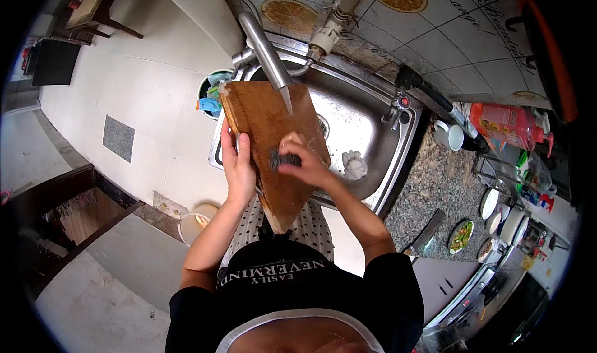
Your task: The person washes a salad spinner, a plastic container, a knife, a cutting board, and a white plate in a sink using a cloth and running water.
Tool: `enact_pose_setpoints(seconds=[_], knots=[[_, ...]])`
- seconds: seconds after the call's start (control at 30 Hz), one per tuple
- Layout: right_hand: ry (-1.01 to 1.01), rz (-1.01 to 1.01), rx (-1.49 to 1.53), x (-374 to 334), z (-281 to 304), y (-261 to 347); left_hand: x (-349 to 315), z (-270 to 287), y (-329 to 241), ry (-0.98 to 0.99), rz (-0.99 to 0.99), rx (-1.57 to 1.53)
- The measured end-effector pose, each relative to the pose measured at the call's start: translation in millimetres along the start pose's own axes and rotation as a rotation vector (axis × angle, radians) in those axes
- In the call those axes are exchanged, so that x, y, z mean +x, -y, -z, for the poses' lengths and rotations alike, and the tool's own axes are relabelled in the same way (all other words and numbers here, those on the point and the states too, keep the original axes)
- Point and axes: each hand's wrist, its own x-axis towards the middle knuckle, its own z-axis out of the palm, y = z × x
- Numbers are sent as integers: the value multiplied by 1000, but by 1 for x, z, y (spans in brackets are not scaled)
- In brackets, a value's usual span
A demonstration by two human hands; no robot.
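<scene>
A thick wooden cutting board (261, 113) is tilted over the left part of the steel sink (367, 113), its lower corner near my apron. My left hand (239, 169) grips the board's left edge, thumb on the face and the other fingers partly hidden. In my right hand (306, 161) is a dark grey scouring pad (281, 159), pressed against the board. Water (286, 99) runs from the metal faucet (265, 51) onto the board's upper part. A crumpled whitish cloth (354, 165) lies in the basin, right of my right hand.
On the granite counter at right are a cleaver (429, 228), an oval plate of food (461, 236) and a white mug (450, 136). A red pump bottle (507, 126) stands behind them. A bin (213, 95) is left of the sink; a bucket (196, 223) sits lower left.
</scene>
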Motion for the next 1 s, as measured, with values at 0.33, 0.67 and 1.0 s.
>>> enact_pose_setpoints(seconds=[0.33, 0.67, 1.0], knots=[[-44, -243, -496, -118, -12, -75, 1, 2, 8, -38, 77, -54], [-366, -50, -286, 10, -1, -43, -13, 13, 20, -74, 38, -25], [-243, -303, -237, 1, -26, -27, -15, 29, 33, -103, 6, 24]])
